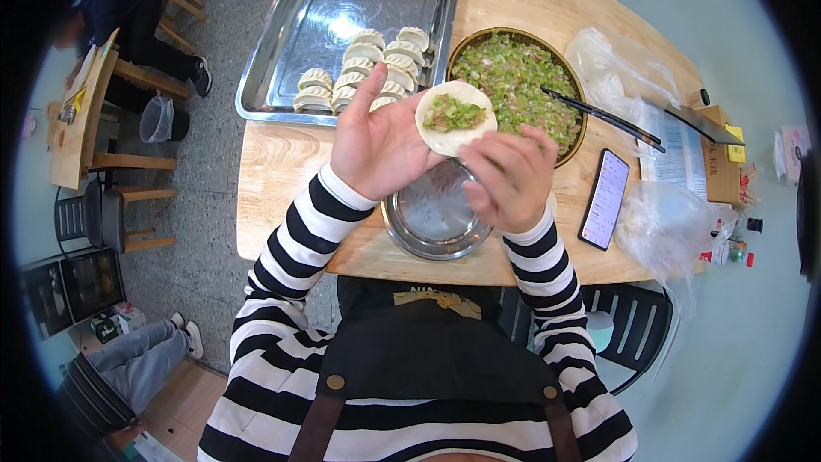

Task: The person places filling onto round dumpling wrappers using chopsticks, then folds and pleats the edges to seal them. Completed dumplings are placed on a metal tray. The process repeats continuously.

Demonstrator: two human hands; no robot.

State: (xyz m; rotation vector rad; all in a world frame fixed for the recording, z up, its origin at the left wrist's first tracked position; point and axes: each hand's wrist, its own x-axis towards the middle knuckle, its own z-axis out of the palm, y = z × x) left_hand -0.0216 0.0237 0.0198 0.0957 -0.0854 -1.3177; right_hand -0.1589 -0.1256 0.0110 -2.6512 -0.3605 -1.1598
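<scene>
A round dumpling wrapper (431, 136) with a mound of chopped green filling (454, 114) at its centre rests on the fingers of my left hand (378, 141), which is palm up with the thumb raised. My right hand (510, 183) is beside the wrapper's lower right edge. Its fingers are blurred, curled and apart, with the thumb away from them; whether a fingertip touches the wrapper is unclear. Below both hands sits a round metal dish (436, 205). Beyond them stands a wide bowl of chopped filling (507, 70), with dark chopsticks (603, 117) lying across its right rim.
A metal tray (308, 19) at the upper left holds rows of pleated dumplings (365, 64). To the right lie a phone (604, 199), plastic bags (660, 218), a paper sheet (680, 154) and a cardboard box (721, 173). Two other people are at the left.
</scene>
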